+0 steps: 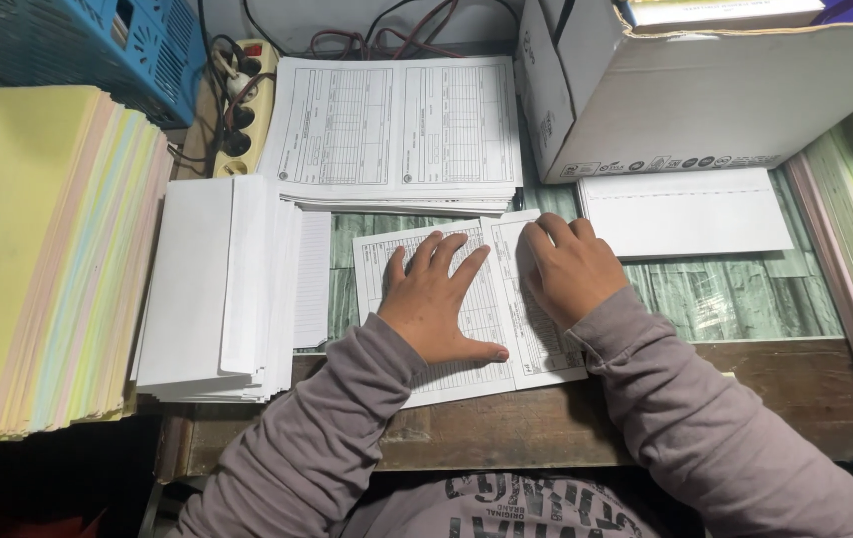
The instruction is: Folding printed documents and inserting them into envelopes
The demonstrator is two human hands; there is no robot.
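Note:
A white printed form sheet (466, 384) lies on the desk in front of me, folded or creased down its middle. My left hand (436, 299) rests flat on its left half with fingers spread. My right hand (571, 269) presses on the right half near the crease, fingers curled inward. Neither hand grips anything. Behind the sheet sits a stack of the same printed forms (396, 130).
A pile of white folded sheets (217, 289) lies at my left, beside a tall stack of pastel coloured paper (38, 259). A cardboard box (705, 90) stands at the back right, a white envelope (685, 211) before it. A power strip (237, 110) and blue basket (78, 45) are at the back left.

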